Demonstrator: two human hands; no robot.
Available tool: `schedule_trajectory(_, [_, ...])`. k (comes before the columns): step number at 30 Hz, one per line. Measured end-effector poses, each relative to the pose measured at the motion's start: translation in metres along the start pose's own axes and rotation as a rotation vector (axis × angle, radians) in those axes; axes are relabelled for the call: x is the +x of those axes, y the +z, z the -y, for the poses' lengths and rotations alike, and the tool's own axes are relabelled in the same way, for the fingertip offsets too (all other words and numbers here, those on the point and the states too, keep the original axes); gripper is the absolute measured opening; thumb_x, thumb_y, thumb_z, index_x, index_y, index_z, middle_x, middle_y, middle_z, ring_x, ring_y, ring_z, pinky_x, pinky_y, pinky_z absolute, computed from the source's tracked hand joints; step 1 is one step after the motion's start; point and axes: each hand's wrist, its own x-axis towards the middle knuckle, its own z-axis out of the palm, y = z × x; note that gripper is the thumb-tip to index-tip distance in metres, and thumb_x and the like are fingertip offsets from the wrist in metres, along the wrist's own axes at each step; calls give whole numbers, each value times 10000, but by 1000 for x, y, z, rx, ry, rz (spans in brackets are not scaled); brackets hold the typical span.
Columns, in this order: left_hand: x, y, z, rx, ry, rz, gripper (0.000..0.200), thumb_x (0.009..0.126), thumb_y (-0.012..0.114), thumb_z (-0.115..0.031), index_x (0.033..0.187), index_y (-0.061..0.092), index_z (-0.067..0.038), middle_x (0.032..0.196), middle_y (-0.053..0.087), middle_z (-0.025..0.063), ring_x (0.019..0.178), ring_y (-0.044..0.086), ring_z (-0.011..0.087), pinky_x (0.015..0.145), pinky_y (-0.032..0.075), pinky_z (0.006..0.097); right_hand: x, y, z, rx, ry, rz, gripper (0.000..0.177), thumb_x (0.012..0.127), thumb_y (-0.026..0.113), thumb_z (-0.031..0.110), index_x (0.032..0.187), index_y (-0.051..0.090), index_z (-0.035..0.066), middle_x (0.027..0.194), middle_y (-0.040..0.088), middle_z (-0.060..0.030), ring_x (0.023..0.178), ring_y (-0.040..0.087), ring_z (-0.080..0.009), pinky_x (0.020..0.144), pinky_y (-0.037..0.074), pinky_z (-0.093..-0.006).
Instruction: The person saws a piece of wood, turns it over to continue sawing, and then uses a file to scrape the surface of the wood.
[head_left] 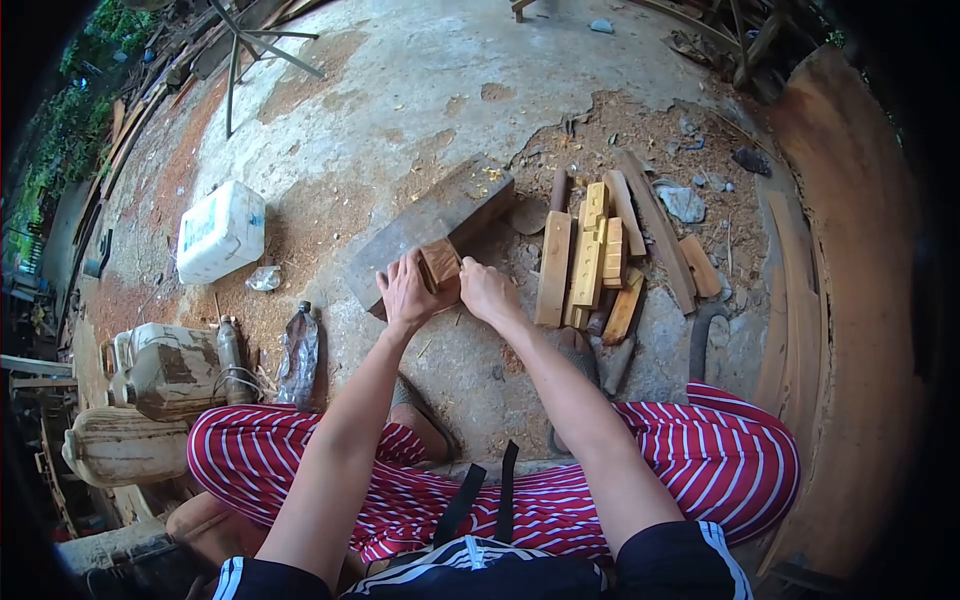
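A small brown wooden block (440, 263) rests at the near edge of a long grey beam (405, 225) that lies slantwise on the ground. My left hand (407, 292) is wrapped round the left side of the block, fingers pointing up. At the block's right side is my right hand (487, 290), its fingers closed; whatever it pinches is too small to name. Just right of it lie yellow carved wooden pieces (590, 262), beside a plain light wooden piece (554, 268).
A white plastic container (222, 232) stands at the left, with a clear bottle (299, 355) and dirty jugs (165, 375) nearer me. Long planks (660, 230) lie at the right, beside a large wooden slab (860, 270). Metal legs (236, 60) stand at the upper left.
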Motion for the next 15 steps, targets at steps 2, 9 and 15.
schedule_trajectory(2, [4, 10, 6, -72, -13, -23, 806, 675, 767, -421, 1336, 443, -92, 1302, 537, 104, 1260, 450, 340, 1113, 173, 611, -3, 4, 7, -55, -87, 58, 230, 970, 433, 257, 1032, 533, 60, 888, 665, -279, 881, 643, -475, 759, 509, -570])
schedule_trajectory(9, [23, -35, 12, -354, 34, 126, 895, 594, 852, -353, 1328, 487, 6, 1265, 542, 203, 1171, 550, 306, 1020, 434, 359, 15, -8, -3, 242, -17, -231, 267, 993, 408, 306, 979, 535, 72, 825, 663, -253, 815, 640, -468, 712, 500, -566])
schedule_trajectory(15, [107, -119, -12, 266, 359, 980, 877, 603, 848, -342, 1322, 519, 36, 1287, 547, 243, 1175, 557, 325, 950, 473, 344, 23, -9, -18, 238, -47, -300, 254, 991, 423, 294, 957, 528, 65, 807, 658, -248, 796, 635, -467, 690, 486, -571])
